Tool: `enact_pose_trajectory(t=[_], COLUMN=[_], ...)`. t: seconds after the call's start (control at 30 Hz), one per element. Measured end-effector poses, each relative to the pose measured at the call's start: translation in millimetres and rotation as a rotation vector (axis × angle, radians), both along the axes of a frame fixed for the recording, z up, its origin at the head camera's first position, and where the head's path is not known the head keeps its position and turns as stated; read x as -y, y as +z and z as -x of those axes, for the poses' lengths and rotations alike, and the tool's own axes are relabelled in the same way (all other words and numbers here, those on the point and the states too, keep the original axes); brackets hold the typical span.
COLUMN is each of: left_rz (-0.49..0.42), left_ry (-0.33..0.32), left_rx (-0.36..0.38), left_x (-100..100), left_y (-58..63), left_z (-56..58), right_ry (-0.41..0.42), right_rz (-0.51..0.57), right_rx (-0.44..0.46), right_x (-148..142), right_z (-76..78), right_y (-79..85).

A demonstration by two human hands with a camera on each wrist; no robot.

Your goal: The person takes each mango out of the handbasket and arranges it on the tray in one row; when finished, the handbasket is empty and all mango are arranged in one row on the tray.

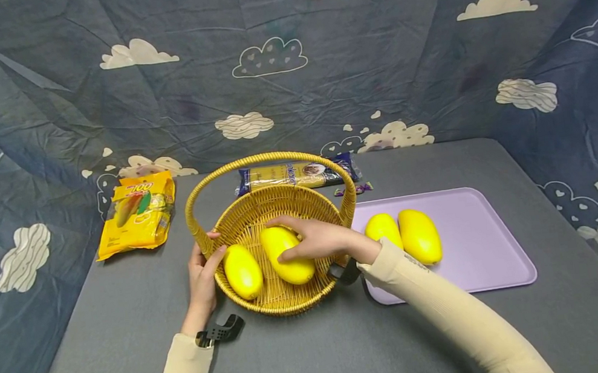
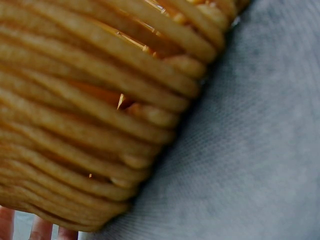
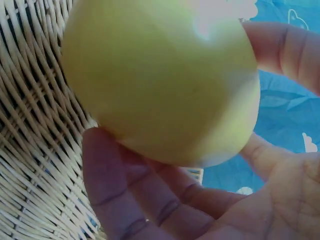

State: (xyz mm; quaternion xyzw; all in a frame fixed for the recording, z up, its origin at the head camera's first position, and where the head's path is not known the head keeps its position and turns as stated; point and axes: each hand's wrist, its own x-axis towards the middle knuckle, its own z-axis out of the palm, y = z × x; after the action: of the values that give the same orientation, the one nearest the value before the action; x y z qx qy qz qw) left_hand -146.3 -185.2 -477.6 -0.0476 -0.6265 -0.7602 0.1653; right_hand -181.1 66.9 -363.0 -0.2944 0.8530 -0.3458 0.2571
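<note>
A yellow mango (image 1: 298, 271) is in my right hand (image 1: 320, 239), inside a golden wicker basket (image 1: 285, 307) with a tall arched handle. The right wrist view shows the thumb and fingers around this mango (image 3: 160, 85), close to the woven wall. Beside it in the basket, to the left, lies another yellow mango (image 1: 243, 272). My left hand (image 1: 202, 280) holds the basket's left rim near the handle's foot, thumb over the edge. In the left wrist view, the basket's outer weave (image 2: 90, 115) hides most of that hand; a few fingertips (image 2: 41, 229) show.
A lilac tray (image 1: 480, 246) with two more mangoes (image 1: 420, 237) stands right of the basket. Behind the basket lie a pasta packet (image 1: 298, 174) and a small purple wrapped sweet (image 1: 354, 189). A yellow candy bag (image 1: 138, 214) is at the back left.
</note>
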Motion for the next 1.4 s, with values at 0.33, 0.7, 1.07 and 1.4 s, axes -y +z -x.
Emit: enact_pose_trajectory(t=[0.33, 0.7, 1.07, 1.4], left_rz=[0.003, 0.01, 0.008, 0.017], left_ry=[0.008, 0.006, 0.0, 0.003], left_rx=[0.005, 0.007, 0.006, 0.009], left_x=[0, 0, 0, 0], left_y=[0.8, 1.9, 1.3, 1.9], left_z=[-0.3, -1.5, -1.5, -1.3], right_ry=[-0.003, -0.049, -0.099, -0.172], right_rz=[0.167, 0.347, 0.455, 0.567], right_rx=[0.015, -0.005, -0.068, -0.109], right_x=[-8, -16, -20, -27], right_z=[-7.7, -17.7, -39.5, -61.2], right_y=[2.6, 0.6, 13.1, 32.9])
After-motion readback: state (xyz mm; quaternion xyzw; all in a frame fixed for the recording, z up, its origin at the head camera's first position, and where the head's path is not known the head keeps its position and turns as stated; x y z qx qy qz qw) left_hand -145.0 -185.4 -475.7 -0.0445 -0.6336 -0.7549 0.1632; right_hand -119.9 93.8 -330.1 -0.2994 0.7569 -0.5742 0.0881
